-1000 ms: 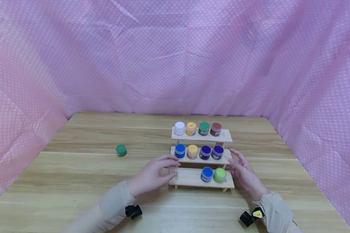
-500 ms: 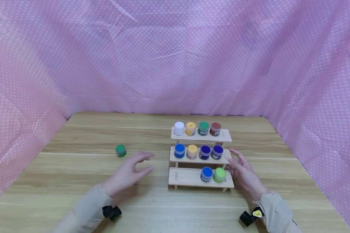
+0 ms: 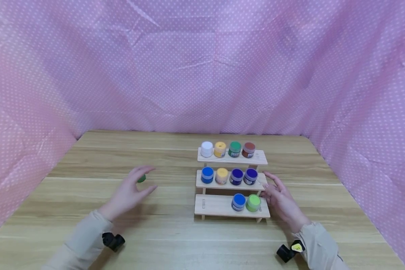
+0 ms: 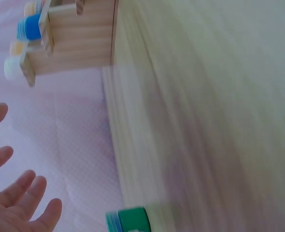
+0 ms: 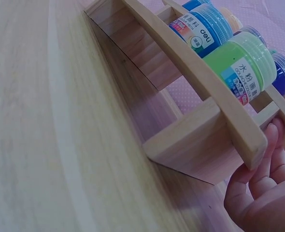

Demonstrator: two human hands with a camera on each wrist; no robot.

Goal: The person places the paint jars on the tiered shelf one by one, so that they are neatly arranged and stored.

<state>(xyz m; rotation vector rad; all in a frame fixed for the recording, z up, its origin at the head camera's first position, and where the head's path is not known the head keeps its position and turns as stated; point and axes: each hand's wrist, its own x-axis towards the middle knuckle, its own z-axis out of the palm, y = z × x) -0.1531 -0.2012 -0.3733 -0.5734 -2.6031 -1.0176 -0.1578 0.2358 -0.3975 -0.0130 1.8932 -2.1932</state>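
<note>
Over the left side of the table, my left hand (image 3: 126, 195) is spread with thumb and fingers apart, holding nothing. Partly hidden behind its fingers in the head view is a green paint jar (image 3: 141, 178), which the left wrist view shows as a green jar (image 4: 133, 220) at the bottom edge. My right hand (image 3: 283, 204) holds the right end of a three-step wooden rack (image 3: 216, 205); in the right wrist view its fingers (image 5: 273, 150) curl at the shelf ends. On the lowest step stand a blue jar (image 3: 238, 202) and a light green jar (image 3: 253, 203).
The middle step bears a blue jar (image 3: 207, 175), a pale orange jar (image 3: 221, 176) and two dark violet jars. White (image 3: 207, 149), yellow, green and brown-red jars line the top step. A pink dotted cloth (image 3: 202, 75) hangs behind the wooden table (image 3: 175, 240).
My left hand has left the rack's left side and moved left across the table to the loose green paint jar. The right hand stays at the rack's right end.
</note>
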